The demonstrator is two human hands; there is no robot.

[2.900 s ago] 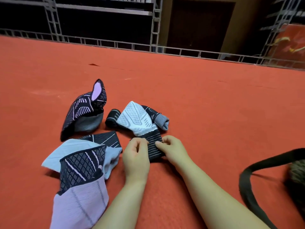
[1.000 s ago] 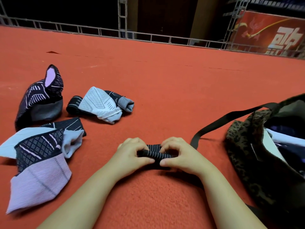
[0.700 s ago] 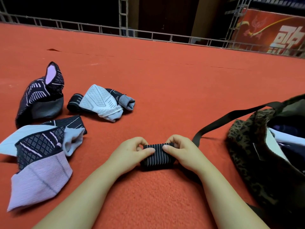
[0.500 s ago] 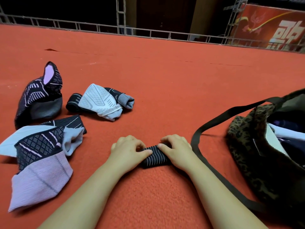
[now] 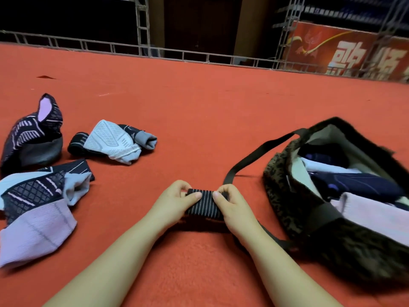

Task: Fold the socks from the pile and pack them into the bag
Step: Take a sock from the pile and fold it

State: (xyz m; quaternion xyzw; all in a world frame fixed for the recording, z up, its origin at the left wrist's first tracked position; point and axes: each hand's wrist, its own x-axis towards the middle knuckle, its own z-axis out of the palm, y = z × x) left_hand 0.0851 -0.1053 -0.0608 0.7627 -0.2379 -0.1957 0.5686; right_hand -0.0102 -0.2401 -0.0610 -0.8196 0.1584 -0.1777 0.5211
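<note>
Near the carpet's front edge, the folded sock lies lengthwise left to right, black with thin pale stripes. Left hand and right hand pinch its ends, beside the bag.

Loose socks lie on the carpet at the left; the open bag, socks inside, at the right; a folded sock between them; railing behind.

an indoor event stage: red carpet spreads to a low metal rail, with truss towers and a red banner bearing large characters behind.
</note>
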